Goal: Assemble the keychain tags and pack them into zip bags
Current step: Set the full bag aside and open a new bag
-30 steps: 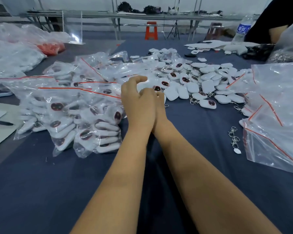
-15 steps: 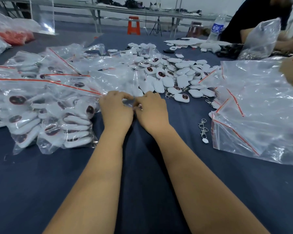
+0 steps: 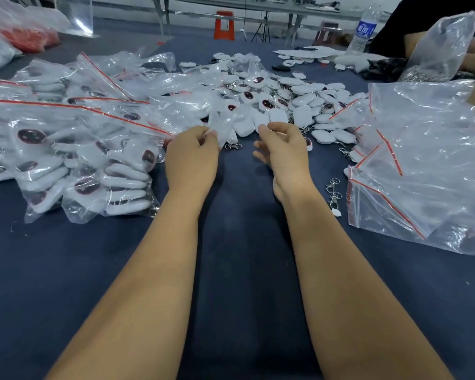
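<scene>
Left hand (image 3: 191,157): fingers curled, pinching the near edge of a clear zip bag (image 3: 220,127) that lies against the front of the tag pile. A metal clasp (image 3: 233,146) shows on the cloth just beside this hand.

Right hand (image 3: 281,149): apart from the left hand, fingers loosely curled and spread, holding nothing. It hovers just in front of the loose tags.

Loose tags (image 3: 299,105): white, some with a dark red oval face, heaped on the worktop (image 3: 236,242) beyond both hands, key rings mixed among them.

Filled bags (image 3: 93,165): red-striped zip bags packed with tags, stacked to the left of the left hand.

Empty bags (image 3: 422,160): a pile of clear zip bags to the right, near the right forearm. Two clasps (image 3: 333,192) lie on the cloth just beside the pile's near-left corner.

Far side: a water bottle (image 3: 364,28), another person's arm (image 3: 412,43) behind an upright clear bag (image 3: 444,45), and an orange stool (image 3: 224,25) beyond the worktop.
</scene>
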